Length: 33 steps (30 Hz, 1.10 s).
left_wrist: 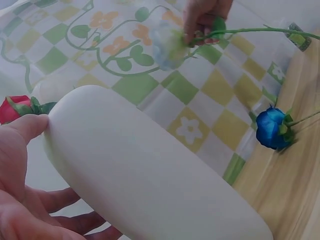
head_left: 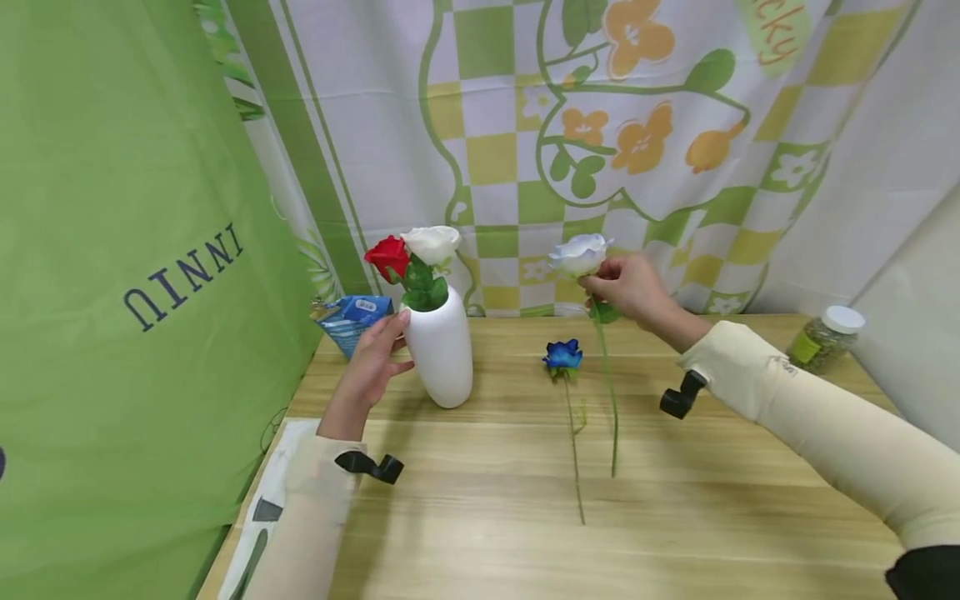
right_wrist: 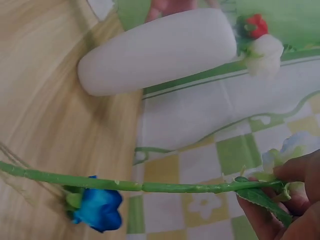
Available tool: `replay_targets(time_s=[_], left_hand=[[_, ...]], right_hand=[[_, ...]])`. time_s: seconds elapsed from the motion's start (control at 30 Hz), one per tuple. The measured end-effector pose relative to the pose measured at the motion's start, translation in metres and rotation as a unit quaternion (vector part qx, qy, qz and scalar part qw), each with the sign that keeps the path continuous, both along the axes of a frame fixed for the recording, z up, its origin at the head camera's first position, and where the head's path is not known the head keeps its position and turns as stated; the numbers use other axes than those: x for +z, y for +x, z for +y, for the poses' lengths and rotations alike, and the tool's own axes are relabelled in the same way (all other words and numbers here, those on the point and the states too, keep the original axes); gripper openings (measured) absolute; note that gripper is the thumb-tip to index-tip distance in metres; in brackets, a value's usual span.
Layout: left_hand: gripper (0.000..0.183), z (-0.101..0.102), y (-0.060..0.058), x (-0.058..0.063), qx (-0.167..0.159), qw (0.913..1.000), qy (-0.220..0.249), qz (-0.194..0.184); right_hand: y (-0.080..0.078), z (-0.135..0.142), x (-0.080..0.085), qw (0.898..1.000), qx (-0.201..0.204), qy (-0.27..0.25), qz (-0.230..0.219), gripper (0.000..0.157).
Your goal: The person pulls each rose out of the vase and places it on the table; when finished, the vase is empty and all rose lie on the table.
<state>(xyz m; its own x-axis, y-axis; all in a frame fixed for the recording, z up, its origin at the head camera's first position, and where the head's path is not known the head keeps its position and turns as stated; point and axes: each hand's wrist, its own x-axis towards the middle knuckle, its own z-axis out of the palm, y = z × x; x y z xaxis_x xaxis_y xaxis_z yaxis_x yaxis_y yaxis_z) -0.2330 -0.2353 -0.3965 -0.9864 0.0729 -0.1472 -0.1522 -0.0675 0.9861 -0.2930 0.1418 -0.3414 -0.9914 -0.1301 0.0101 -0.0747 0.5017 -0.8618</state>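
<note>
My left hand (head_left: 372,360) holds a white vase (head_left: 441,354) by its left side, thumb at the rim. In the left wrist view the other fingers (left_wrist: 82,222) reach partly behind the vase. A red rose (head_left: 388,257) and a white rose (head_left: 432,245) stand in the vase, slightly tilted left. To the right, my right hand (head_left: 630,287) pinches a pale blue-white rose (head_left: 580,254) just below its bloom. Its green stem (right_wrist: 165,188) hangs down over the table. A blue rose (head_left: 562,355) lies on the table between the vase and that stem.
The wooden table (head_left: 480,533) meets a patterned curtain (head_left: 495,158) at the back. Behind the vase's left side is a blue packet (head_left: 352,321). A lidded jar (head_left: 825,340) stands at the far right. A green cloth (head_left: 142,400) hangs along the left.
</note>
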Motion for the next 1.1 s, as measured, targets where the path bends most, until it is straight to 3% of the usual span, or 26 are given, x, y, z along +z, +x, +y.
replay_targets(time_s=[0.2, 0.33, 0.67, 0.77, 0.9, 1.1], left_hand=[[0.064, 0.001, 0.000, -0.001, 0.006, 1.0000, -0.004, 0.001], [0.066, 0.001, 0.000, -0.001, 0.006, 1.0000, -0.005, 0.001], [0.066, 0.001, -0.001, -0.002, 0.008, 0.9999, -0.007, 0.002], [0.066, 0.001, -0.001, -0.003, 0.009, 0.9999, -0.004, 0.001], [0.066, 0.001, -0.002, -0.004, 0.009, 1.0000, 0.002, 0.000], [0.066, 0.001, -0.002, -0.004, 0.007, 1.0000, 0.001, 0.003]], right_hand=[[-0.001, 0.013, -0.024, 0.999, -0.013, 0.008, -0.050, 0.026], [-0.001, 0.019, -0.039, 0.996, -0.016, -0.014, -0.091, 0.023], [-0.006, 0.033, -0.073, 0.972, 0.012, -0.135, -0.190, 0.023], [-0.009, 0.035, -0.083, 0.965, 0.029, -0.163, -0.203, 0.017], [-0.012, 0.039, -0.096, 0.964, 0.041, -0.169, -0.199, 0.011], [-0.014, 0.045, -0.112, 0.961, 0.026, -0.166, -0.221, 0.025]])
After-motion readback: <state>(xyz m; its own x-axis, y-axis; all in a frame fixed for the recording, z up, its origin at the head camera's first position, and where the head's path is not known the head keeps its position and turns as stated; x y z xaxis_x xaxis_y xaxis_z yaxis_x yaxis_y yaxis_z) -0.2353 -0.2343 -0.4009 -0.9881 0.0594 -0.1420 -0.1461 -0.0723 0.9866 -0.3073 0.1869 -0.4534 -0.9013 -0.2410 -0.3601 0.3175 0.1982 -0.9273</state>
